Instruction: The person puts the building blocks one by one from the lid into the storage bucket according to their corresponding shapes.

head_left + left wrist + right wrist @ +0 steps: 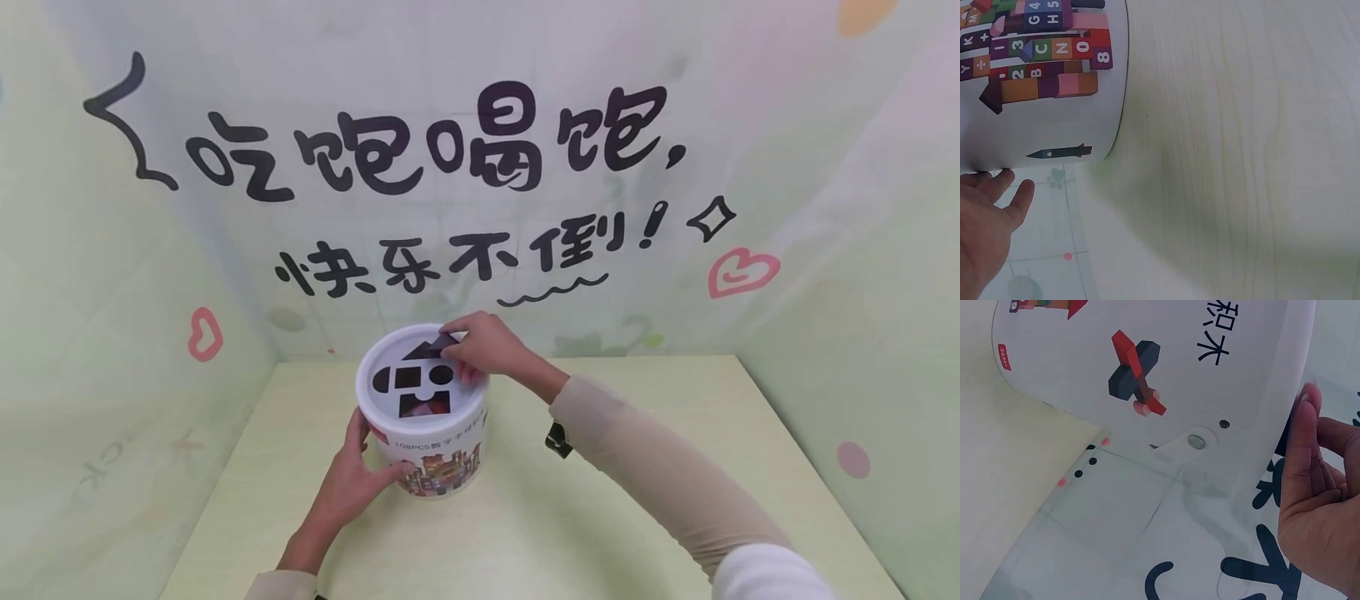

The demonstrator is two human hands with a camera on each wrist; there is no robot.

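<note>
A white toy-block bucket (pixel 435 442) stands on the table, printed with colourful letter and number blocks. Its white lid (pixel 390 400) has several shaped holes, among them a square, a circle and an arch, with a little red and pink showing through one. My left hand (pixel 352 479) grips the bucket's left side, thumb across the front; in the left wrist view its fingertips touch the wall. At the lid's back right, my right hand (pixel 483 346) pinches a small dark block (pixel 447 341) over the triangular hole. In the right wrist view the fingers largely hide the block.
The pale wood-grain table (pixel 600 500) meets a printed backdrop (pixel 480 200) just behind the bucket. Side panels rise at the left and right. A black strap piece (pixel 557 439) shows below the right sleeve (pixel 660 475).
</note>
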